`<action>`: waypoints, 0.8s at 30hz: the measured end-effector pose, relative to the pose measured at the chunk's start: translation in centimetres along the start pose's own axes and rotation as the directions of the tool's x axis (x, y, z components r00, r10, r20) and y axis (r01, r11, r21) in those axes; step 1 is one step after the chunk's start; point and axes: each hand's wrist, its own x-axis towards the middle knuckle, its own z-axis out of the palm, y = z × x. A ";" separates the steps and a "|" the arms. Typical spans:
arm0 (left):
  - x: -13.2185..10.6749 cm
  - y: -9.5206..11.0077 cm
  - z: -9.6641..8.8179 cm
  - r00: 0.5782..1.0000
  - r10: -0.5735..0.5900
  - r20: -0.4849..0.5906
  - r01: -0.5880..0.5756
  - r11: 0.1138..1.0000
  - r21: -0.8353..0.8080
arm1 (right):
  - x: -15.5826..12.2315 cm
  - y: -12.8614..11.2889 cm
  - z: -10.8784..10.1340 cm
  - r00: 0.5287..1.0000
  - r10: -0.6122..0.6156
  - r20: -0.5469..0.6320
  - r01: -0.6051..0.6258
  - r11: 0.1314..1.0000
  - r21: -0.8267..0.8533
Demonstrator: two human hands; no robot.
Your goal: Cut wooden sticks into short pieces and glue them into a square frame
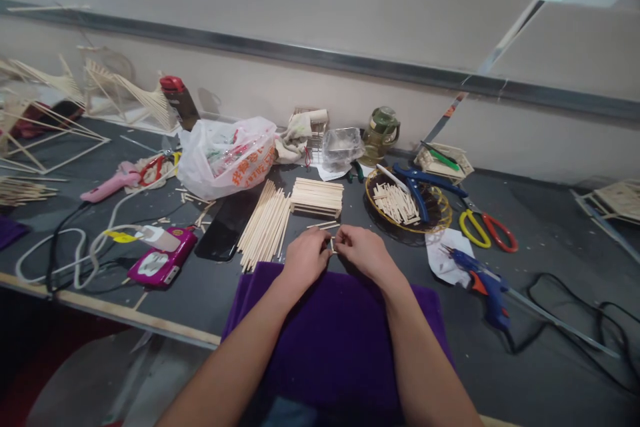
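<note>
My left hand (309, 256) and my right hand (364, 250) meet above the far edge of a purple cloth (335, 347). Between their fingertips is a small wooden stick (333, 245), pinched from both sides and mostly covered by the fingers. Just beyond my hands, a couple of loose sticks (326, 225) lie on the table. Behind those stands a small box-like stack built of wooden sticks (317, 196). A spread pile of long sticks (265, 225) lies left of my left hand.
At right are a basket (445, 210) with short sticks and pliers (419, 193), red-and-yellow-handled scissors (487, 230), and a blue glue gun (483, 283) with its cord. At left are a phone (223, 228), a magenta power strip (165, 259), a plastic bag (225, 157) and a pink glue gun (113, 183).
</note>
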 end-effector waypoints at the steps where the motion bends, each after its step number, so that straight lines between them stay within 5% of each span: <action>1: 0.0 0.0 0.0 1.000 0.000 0.001 0.000 1.000 -0.001 | 0.0 0.0 0.0 1.000 0.000 0.002 0.000 1.000 -0.002; 13: 0.0 0.3 -0.3 1.000 -0.009 0.000 0.009 1.000 -0.016 | 0.1 0.1 0.1 1.000 -0.001 -0.005 0.001 1.000 0.001; 24: 0.7 -1.3 0.2 0.999 -0.042 0.012 0.044 0.982 -0.185 | -0.3 2.8 -2.0 0.969 0.149 -0.195 -0.087 0.952 0.293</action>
